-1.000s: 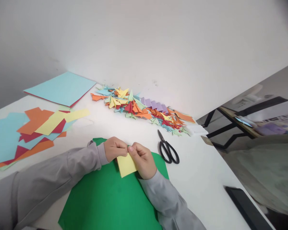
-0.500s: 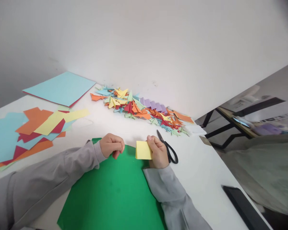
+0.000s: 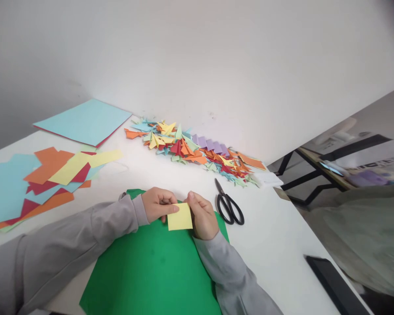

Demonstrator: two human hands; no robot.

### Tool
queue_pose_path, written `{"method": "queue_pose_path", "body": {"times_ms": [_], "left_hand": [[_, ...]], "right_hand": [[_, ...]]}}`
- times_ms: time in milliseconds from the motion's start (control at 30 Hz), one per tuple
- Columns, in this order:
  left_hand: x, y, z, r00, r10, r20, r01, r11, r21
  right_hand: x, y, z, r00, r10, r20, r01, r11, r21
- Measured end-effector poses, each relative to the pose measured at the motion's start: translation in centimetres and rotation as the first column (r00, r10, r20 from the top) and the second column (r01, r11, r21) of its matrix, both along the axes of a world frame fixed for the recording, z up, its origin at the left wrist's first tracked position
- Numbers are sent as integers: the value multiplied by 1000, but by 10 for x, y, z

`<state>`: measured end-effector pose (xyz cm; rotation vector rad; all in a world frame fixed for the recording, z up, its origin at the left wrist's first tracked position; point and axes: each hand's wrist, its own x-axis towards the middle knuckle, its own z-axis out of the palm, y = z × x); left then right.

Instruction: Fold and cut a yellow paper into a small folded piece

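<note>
On the white tabletop (image 3: 265,236), your left hand (image 3: 157,204) and right hand (image 3: 203,216) both pinch the small yellow paper square (image 3: 180,217) above the green sheet's (image 3: 151,267) far edge; uneven pull between them could skew or crease it.

Both hands' fingers (image 3: 174,209) on yellow paper (image 3: 180,218) above green sheet (image 3: 154,267); scissors (image 3: 228,203) nearby.

The white bench (image 3: 265,236) carries a green sheet (image 3: 151,271), black-handled scissors (image 3: 230,208) just beside it, loose coloured paper pieces (image 3: 52,175), a light-blue sheet (image 3: 85,120) over red, a long heap of folded paper shapes (image 3: 184,146) and a black flat object (image 3: 335,284)
</note>
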<state>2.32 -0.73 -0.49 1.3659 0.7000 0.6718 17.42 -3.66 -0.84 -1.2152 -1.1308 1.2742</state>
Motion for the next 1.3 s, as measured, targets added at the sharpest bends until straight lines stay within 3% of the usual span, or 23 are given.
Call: {"method": "queue_pose_path", "body": {"times_ms": [133,267,667,800,900,1133,1300], "left_hand": [[0,0,1,1000,28,7,-28,1000,-11],[0,0,0,999,52,12,-52,999,-8],[0,-4,5,999,5,39,-6,999,36],[-1,-4,6,1000,-4,-24,6,997,82],[-1,-4,7,999,-2,-52,6,998,68],[-1,-4,9,991,70,-112,-51,985,167],[-1,3,8,980,198,-26,-196,979,62]], "right_hand": [[0,0,0,999,-23,-44,22,1000,-19],[-2,-2,5,998,62,-16,-62,998,-28],[-7,-6,10,992,122,28,-122,992,-14],[-8,-8,10,989,119,91,-121,992,23],[-9,-8,10,991,121,48,-121,993,-10],[-3,-1,8,999,20,50,-20,1000,0],[6,3,2,998,66,-8,-66,998,24]]}}
